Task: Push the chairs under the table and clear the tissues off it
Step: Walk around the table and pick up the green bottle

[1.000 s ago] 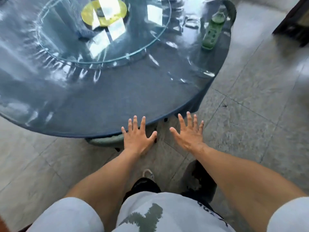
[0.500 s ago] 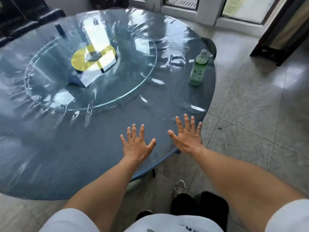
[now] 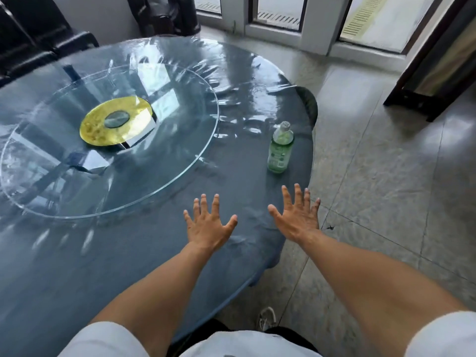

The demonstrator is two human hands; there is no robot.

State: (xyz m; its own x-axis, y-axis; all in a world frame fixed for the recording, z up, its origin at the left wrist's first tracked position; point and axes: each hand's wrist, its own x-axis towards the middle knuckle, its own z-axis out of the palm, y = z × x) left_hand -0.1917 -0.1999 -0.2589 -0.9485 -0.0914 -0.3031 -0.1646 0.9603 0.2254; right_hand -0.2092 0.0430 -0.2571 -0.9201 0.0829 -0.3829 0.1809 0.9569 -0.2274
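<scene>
A big round table under a blue cloth and clear plastic fills the left of the view. On it lies a glass turntable with a yellow disc at its centre. My left hand and my right hand hover over the table's near right edge, palms down, fingers spread, holding nothing. A dark chair back shows just past the table's far right rim. No tissues are visible on the table.
A green plastic bottle stands upright near the right rim, beyond my right hand. Black chairs stand at the back left. Glass doors and a dark wooden frame border the grey tiled floor.
My view has lifted from the floor and table edge up over the tabletop. Both hands stayed spread and empty, now over the table's right edge instead of below it.
</scene>
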